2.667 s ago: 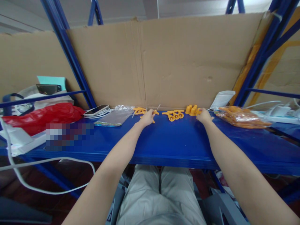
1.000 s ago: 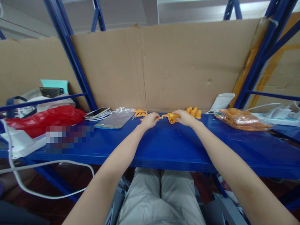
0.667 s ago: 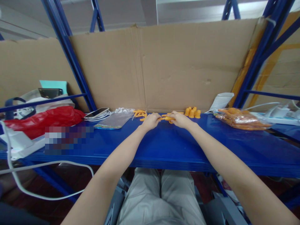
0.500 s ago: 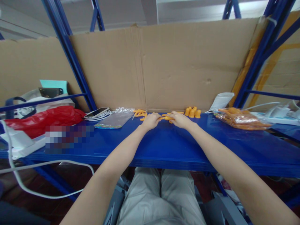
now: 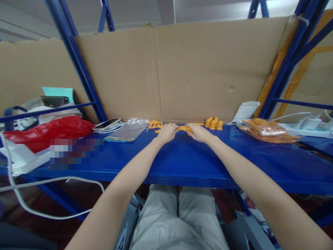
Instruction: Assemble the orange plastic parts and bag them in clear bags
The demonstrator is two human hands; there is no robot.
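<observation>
Near the back of the blue table, my left hand (image 5: pixel 168 133) is closed around the left end of an orange plastic piece (image 5: pixel 184 128). The fingers of my right hand (image 5: pixel 199 132) grip the same piece from the right. Only its middle shows between the hands; both ends are hidden by fingers. Left of my left hand lie several curved orange pieces (image 5: pixel 155 124). A thin orange piece (image 5: pixel 199 124) lies behind my right hand. Several small orange cup-shaped pieces (image 5: pixel 213 123) stand to its right, by the cardboard.
A clear plastic bag of orange parts (image 5: pixel 267 131) lies at the right. On the left are a flat plastic pouch (image 5: pixel 127 132), a phone (image 5: pixel 110 123) on a coiled white cable, a red bag (image 5: pixel 52 131) and a power strip (image 5: pixel 31 164). Cardboard (image 5: pixel 195 69) walls off the back.
Between my hands, the orange piece now looks smoother and more in line, its end by the right fingers turned. My hands have barely moved.
</observation>
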